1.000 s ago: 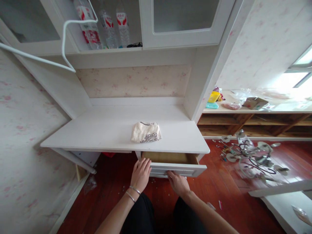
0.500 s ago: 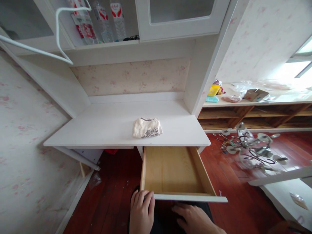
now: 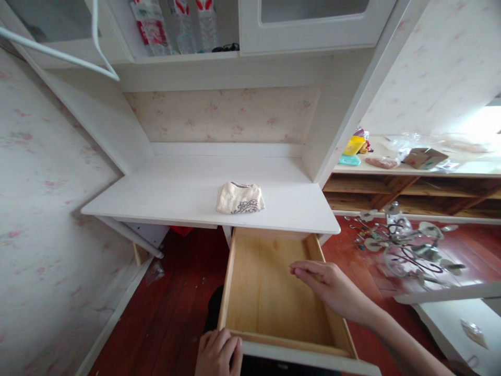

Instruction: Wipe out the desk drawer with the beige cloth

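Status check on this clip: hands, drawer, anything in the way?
Left hand on the drawer front edge. Right hand open, over the drawer's bare inside. Drawer pulled out. Folded cloth on the desk top, apart from both hands.

Soft daylight comes from the window [image 3: 485, 117] at the right edge, which is overexposed. The room is bright, shadows are weak. Straight lines bend near the edges; focus is sharp.

Matt bare-wood drawer [image 3: 274, 292], white-painted desktop [image 3: 188, 193]
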The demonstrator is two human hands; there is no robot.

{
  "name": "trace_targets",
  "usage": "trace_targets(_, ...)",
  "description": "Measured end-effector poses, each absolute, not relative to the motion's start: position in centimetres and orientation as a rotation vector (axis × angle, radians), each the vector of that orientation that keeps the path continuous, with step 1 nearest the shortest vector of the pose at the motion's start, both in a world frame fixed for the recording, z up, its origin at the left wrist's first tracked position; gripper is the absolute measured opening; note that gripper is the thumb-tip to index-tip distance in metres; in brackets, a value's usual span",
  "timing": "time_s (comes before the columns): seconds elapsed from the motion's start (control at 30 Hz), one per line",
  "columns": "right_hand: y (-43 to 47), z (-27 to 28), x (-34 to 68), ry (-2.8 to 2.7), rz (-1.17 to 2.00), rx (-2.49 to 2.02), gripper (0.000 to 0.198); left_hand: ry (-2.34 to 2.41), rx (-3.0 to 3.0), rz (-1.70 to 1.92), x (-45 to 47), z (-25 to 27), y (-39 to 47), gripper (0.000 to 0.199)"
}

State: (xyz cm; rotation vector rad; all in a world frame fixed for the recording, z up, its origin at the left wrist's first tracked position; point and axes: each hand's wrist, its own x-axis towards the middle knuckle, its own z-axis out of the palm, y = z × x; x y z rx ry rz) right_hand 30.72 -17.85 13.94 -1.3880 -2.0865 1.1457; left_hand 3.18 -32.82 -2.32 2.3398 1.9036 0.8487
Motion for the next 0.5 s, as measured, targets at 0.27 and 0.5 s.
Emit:
trace_targets(0.27, -12.4, 12.1, 29.6, -2.193, 0.865, -1.378, 0.033, 1.922, 2.3, 0.854, 3.4, -2.2, -32.1, 0.02)
trace_targets(0.5, -2.8, 8.5, 18.7, -2.474, 0.438, -1.416, 0.051, 2.125, 2.254, 0.947, 4.5, -3.2, -32.0, 0.023)
